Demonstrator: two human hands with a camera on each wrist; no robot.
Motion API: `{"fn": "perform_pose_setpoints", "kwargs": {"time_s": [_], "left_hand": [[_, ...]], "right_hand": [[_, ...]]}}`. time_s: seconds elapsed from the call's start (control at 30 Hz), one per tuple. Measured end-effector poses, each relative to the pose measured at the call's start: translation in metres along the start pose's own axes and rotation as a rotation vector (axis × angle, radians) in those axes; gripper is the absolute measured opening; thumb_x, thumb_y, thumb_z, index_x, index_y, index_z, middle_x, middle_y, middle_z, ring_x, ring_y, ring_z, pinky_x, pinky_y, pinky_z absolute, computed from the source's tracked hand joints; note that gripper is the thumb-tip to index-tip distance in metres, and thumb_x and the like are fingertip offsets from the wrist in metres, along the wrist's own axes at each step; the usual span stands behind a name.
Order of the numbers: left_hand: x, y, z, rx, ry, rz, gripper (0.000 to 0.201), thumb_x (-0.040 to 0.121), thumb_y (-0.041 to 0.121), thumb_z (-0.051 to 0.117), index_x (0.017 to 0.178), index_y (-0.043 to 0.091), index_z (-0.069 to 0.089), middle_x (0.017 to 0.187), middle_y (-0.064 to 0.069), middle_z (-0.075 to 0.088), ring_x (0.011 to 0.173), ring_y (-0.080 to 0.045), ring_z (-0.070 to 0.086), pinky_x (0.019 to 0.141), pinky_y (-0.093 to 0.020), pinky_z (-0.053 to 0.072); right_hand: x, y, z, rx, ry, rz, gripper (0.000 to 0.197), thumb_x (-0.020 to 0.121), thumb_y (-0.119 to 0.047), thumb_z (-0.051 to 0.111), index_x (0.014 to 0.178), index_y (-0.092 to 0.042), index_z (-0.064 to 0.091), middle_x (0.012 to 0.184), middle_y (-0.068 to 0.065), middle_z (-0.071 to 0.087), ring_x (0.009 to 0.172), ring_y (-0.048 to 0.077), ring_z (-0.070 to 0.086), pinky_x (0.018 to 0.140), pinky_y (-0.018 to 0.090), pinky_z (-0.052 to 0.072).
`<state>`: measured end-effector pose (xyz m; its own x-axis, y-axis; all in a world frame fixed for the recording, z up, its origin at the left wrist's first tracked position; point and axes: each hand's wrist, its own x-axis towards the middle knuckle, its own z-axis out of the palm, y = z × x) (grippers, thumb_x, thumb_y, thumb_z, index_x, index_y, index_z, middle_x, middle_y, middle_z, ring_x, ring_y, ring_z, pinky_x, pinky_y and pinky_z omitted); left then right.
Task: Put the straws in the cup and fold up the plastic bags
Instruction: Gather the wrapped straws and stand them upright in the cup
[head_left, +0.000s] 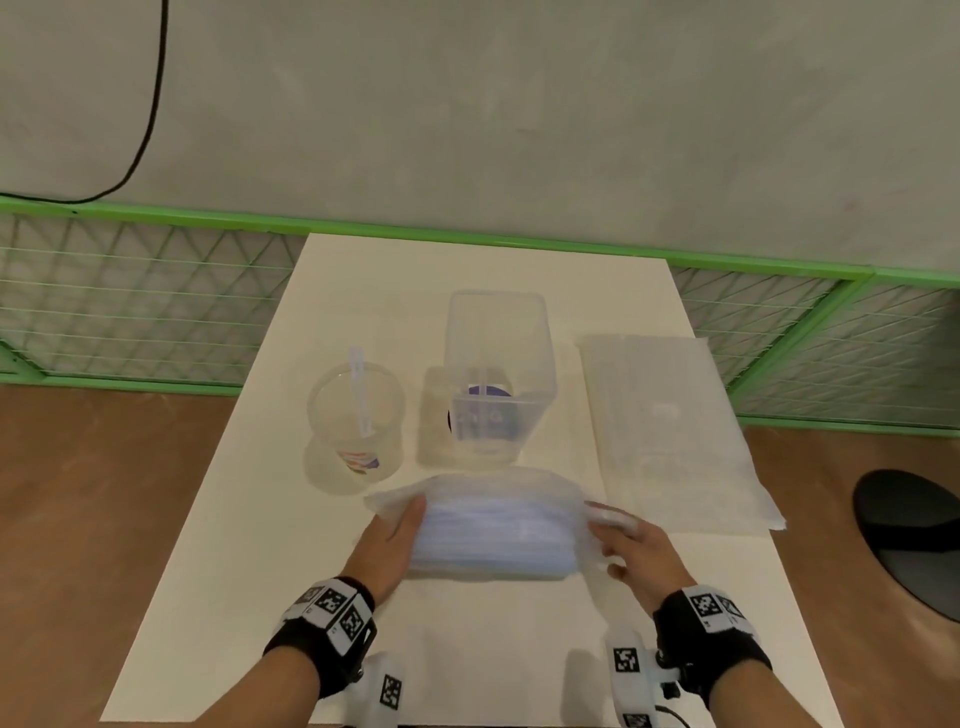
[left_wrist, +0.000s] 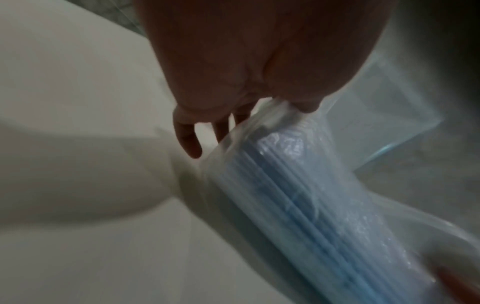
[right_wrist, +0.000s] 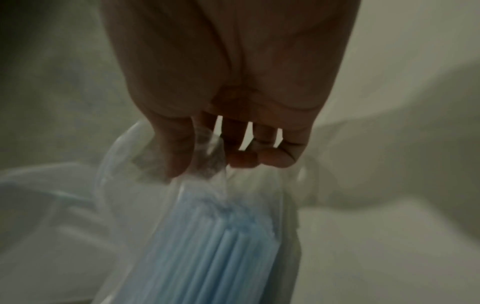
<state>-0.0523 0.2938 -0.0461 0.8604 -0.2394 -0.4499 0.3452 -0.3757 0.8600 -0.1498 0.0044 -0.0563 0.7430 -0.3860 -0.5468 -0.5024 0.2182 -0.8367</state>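
White tabletop (head_left: 260, 571) fills the near part of the head view, with brown floor to either side. Nearest the person, the left hand (head_left: 387, 540) and the right hand (head_left: 636, 551) each pinch one end of a clear plastic bag (head_left: 493, 525) packed with pale blue straws (head_left: 493, 540); the bundle lies crosswise between them, blurred. In the left wrist view the thumb and fingers (left_wrist: 187, 142) close on the gathered bag end, and in the right wrist view the fingers (right_wrist: 179, 152) curl round crumpled plastic above the straw ends. Beyond the bag stand a clear cup (head_left: 356, 415) on the left with one straw (head_left: 361, 389) in it, a tall clear container (head_left: 498, 364) in the middle, and flat plastic bags (head_left: 670, 426) lying on the right. Farthest off runs a green wire fence (head_left: 130, 291) below a grey wall.
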Motion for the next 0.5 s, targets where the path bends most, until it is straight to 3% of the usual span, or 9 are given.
{"fn": "perform_pose_setpoints", "kwargs": {"time_s": [0.03,0.1,0.17,0.23,0.37,0.43,0.5], "left_hand": [[-0.001,0.003,-0.004,-0.036,-0.005,0.043,0.036,0.099,0.048,0.04,0.128,0.035,0.056,0.125,0.013,0.058,0.116,-0.006,0.053,0.098,-0.021,0.032],[-0.004,0.007,-0.009,-0.084,-0.004,0.089,0.043,0.098,0.051,0.038,0.138,0.039,0.05,0.132,0.015,0.054,0.12,-0.003,0.049,0.1,-0.018,0.03],[-0.009,0.007,-0.006,-0.09,-0.008,-0.009,0.049,0.1,0.05,0.036,0.144,0.03,0.045,0.132,0.007,0.051,0.119,-0.01,0.049,0.099,-0.02,0.03],[-0.009,0.003,0.0,-0.051,-0.013,-0.128,0.054,0.1,0.051,0.035,0.142,0.018,0.046,0.126,0.0,0.053,0.114,-0.015,0.049,0.099,-0.023,0.03],[-0.002,0.006,0.008,-0.187,0.009,-0.189,0.049,0.095,0.062,0.04,0.127,0.027,0.054,0.124,-0.006,0.06,0.111,-0.023,0.057,0.106,-0.038,0.041],[0.003,0.011,0.006,-0.369,0.017,-0.192,0.034,0.098,0.053,0.044,0.114,0.029,0.061,0.115,-0.003,0.066,0.106,-0.022,0.061,0.1,-0.045,0.048],[0.008,0.013,0.005,-0.436,0.019,-0.181,0.026,0.099,0.046,0.045,0.107,0.03,0.065,0.107,0.0,0.068,0.1,-0.019,0.063,0.092,-0.042,0.051]], "right_hand": [[-0.002,-0.006,-0.002,-0.005,-0.013,-0.032,0.018,0.084,-0.026,0.073,0.1,-0.021,0.078,0.084,-0.005,0.07,0.084,0.021,0.055,0.071,0.031,0.04],[-0.003,-0.013,-0.007,0.028,-0.008,-0.059,0.027,0.084,-0.032,0.071,0.109,-0.023,0.073,0.105,-0.003,0.071,0.101,0.019,0.059,0.082,0.037,0.044],[-0.002,-0.01,-0.008,0.07,0.008,-0.011,0.032,0.088,-0.032,0.068,0.119,-0.025,0.067,0.117,0.0,0.068,0.112,0.019,0.057,0.094,0.045,0.044],[0.0,-0.002,-0.002,0.072,0.03,0.07,0.025,0.094,-0.028,0.062,0.118,-0.021,0.064,0.125,0.001,0.062,0.119,0.021,0.053,0.104,0.052,0.042],[0.001,-0.001,0.01,0.054,0.054,0.088,0.032,0.097,-0.031,0.057,0.125,-0.015,0.057,0.129,0.003,0.057,0.12,0.022,0.05,0.106,0.054,0.041],[0.001,-0.008,0.011,0.109,0.067,0.041,0.033,0.098,-0.03,0.056,0.126,-0.013,0.056,0.127,0.005,0.058,0.119,0.023,0.054,0.103,0.053,0.045],[0.002,-0.014,0.011,0.189,0.087,-0.01,0.026,0.099,-0.027,0.054,0.122,-0.014,0.057,0.124,0.007,0.059,0.117,0.023,0.056,0.101,0.052,0.047]]}}
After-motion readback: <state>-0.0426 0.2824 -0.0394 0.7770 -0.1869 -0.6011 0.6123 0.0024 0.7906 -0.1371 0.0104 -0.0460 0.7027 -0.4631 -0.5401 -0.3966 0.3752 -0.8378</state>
